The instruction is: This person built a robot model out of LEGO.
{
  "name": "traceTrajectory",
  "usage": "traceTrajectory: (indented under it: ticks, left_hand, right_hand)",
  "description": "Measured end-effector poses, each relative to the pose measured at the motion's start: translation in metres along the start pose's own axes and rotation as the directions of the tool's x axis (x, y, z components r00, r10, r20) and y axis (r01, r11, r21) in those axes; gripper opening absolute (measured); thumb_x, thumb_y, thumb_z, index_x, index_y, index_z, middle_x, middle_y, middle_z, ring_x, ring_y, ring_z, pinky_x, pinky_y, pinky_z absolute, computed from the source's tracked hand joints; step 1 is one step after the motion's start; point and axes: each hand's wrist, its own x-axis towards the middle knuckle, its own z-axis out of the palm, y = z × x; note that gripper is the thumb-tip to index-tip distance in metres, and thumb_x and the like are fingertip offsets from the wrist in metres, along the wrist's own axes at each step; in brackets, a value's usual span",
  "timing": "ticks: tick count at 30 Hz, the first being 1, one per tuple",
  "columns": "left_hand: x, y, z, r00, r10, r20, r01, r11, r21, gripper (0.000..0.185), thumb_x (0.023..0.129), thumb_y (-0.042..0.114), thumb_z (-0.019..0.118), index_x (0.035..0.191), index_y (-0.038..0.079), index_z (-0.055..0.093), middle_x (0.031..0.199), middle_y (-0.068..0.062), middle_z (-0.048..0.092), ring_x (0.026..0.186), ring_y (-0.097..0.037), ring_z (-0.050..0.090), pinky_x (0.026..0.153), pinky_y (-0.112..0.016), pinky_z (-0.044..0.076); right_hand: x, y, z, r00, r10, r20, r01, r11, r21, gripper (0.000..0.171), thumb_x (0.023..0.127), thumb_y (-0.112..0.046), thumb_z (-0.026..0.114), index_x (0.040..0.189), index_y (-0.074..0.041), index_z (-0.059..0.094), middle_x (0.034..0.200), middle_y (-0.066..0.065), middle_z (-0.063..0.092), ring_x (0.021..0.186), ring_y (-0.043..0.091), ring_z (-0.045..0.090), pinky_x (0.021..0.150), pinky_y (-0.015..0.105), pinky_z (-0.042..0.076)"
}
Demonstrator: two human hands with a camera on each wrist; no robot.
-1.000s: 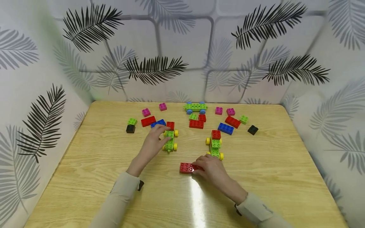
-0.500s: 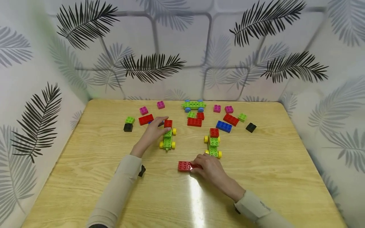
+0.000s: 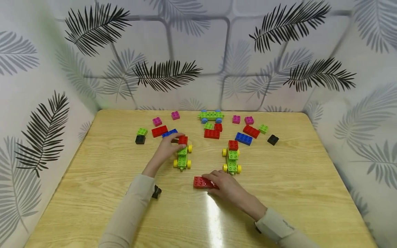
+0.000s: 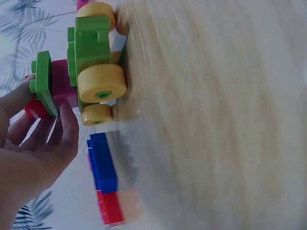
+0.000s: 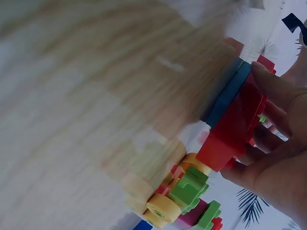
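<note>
My left hand (image 3: 164, 151) grips the bricks stacked on a green toy car (image 3: 182, 162) with yellow wheels. In the left wrist view, the thumb is at a green brick (image 4: 43, 76), while the fingers curl by a pink brick (image 4: 64, 81) and a red brick (image 4: 34, 109). My right hand (image 3: 231, 187) holds a long red brick (image 3: 199, 182) near the table's front middle. A blue brick (image 5: 225, 98) shows under that red brick (image 5: 230, 134) in the right wrist view. Just beyond the right hand stands a second toy car (image 3: 232, 165), also topped by bricks.
Farther back is a green car base (image 3: 211, 115) with blue wheels. Before it lie a long red brick (image 3: 212, 134) and smaller bricks. Loose blue (image 3: 243, 138), pink (image 3: 236, 119) and black (image 3: 273, 139) bricks lie to the right, with similar ones left. A patterned backdrop (image 3: 198, 44) encloses the table.
My left hand has reached around the left car's stack and taken hold; that car sits slightly nearer. The right fingers have slid a little left along the red brick.
</note>
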Motion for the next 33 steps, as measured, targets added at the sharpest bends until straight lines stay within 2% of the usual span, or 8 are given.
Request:
traceTrajectory:
  ticks: [5,8,12,15,19,23,29,33]
  left_hand:
    - [-0.006,-0.005,-0.001,0.999,-0.046,0.022,0.050,0.978,-0.201,0.048,0.091,0.016,0.068,0.137,0.015,0.053,0.128,-0.013,0.055,0.115,-0.031,0.053,0.078,-0.042,0.054]
    - [-0.009,-0.006,-0.001,0.998,-0.049,0.034,0.056,0.971,-0.231,0.048,0.091,0.017,0.068,0.137,0.017,0.053,0.128,-0.013,0.054,0.114,-0.030,0.054,0.074,-0.042,0.055]
    - [-0.013,-0.006,0.000,0.998,-0.038,0.040,0.045,0.976,-0.211,0.049,0.091,0.017,0.068,0.138,0.016,0.052,0.131,-0.012,0.053,0.118,-0.031,0.052,0.079,-0.042,0.054]
    - [-0.016,-0.005,0.003,0.999,-0.024,0.044,0.032,0.980,-0.195,0.049,0.090,0.016,0.069,0.137,0.014,0.053,0.132,-0.010,0.053,0.119,-0.030,0.052,0.085,-0.040,0.052]
    - [-0.020,-0.003,0.008,0.995,0.001,0.099,0.019,0.980,-0.200,0.048,0.091,0.013,0.068,0.136,0.010,0.054,0.133,-0.008,0.053,0.117,-0.030,0.054,0.084,-0.038,0.053]
    - [-0.024,0.001,0.010,0.989,0.025,0.143,0.003,0.981,-0.193,0.045,0.090,0.011,0.067,0.134,0.010,0.055,0.132,-0.007,0.054,0.116,-0.029,0.055,0.079,-0.036,0.053]
    - [-0.029,0.006,0.011,0.991,0.034,0.133,-0.011,0.985,-0.174,0.044,0.089,0.011,0.070,0.131,0.009,0.058,0.130,-0.008,0.057,0.116,-0.030,0.056,0.088,-0.040,0.051]
    - [-0.031,0.007,0.013,0.990,0.025,0.137,-0.001,0.984,-0.175,0.045,0.089,0.011,0.070,0.131,0.009,0.057,0.130,-0.009,0.057,0.116,-0.030,0.056,0.089,-0.040,0.051]
  right_hand:
    - [-0.001,0.000,-0.005,0.999,0.047,0.026,-0.046,0.999,-0.010,0.044,0.084,-0.023,0.076,0.125,-0.012,0.063,0.102,0.002,0.064,0.089,0.016,0.061,0.076,0.035,0.052]
    - [0.000,0.000,-0.010,0.998,0.063,0.003,-0.063,0.998,-0.017,0.045,0.085,-0.022,0.075,0.127,-0.014,0.062,0.100,0.001,0.064,0.088,0.014,0.061,0.075,0.032,0.052]
    - [0.008,-0.002,-0.021,0.995,0.027,-0.100,-0.030,0.999,-0.022,0.047,0.084,-0.018,0.076,0.129,-0.015,0.060,0.099,0.000,0.066,0.087,0.014,0.062,0.075,0.032,0.053]
    - [0.019,-0.005,-0.030,0.982,-0.022,-0.189,0.015,0.999,-0.037,0.049,0.083,-0.017,0.077,0.129,-0.015,0.060,0.098,0.003,0.066,0.084,0.016,0.062,0.073,0.033,0.054]
    - [0.035,-0.007,-0.041,0.966,-0.064,-0.250,0.052,0.997,-0.055,0.049,0.083,-0.018,0.077,0.129,-0.014,0.061,0.099,0.006,0.066,0.084,0.019,0.063,0.072,0.034,0.054]
    - [0.050,-0.007,-0.050,0.964,-0.078,-0.252,0.065,0.996,-0.059,0.047,0.084,-0.017,0.076,0.128,-0.014,0.062,0.103,0.007,0.066,0.086,0.020,0.064,0.072,0.035,0.055]
    - [0.071,-0.007,-0.051,0.979,-0.069,-0.194,0.055,0.995,-0.078,0.043,0.087,-0.017,0.073,0.128,-0.017,0.063,0.108,0.006,0.065,0.089,0.021,0.064,0.078,0.037,0.054]
    - [0.078,-0.006,-0.048,0.988,-0.041,-0.147,0.025,0.993,-0.111,0.043,0.087,-0.018,0.073,0.129,-0.019,0.063,0.108,0.005,0.065,0.089,0.022,0.064,0.077,0.037,0.052]
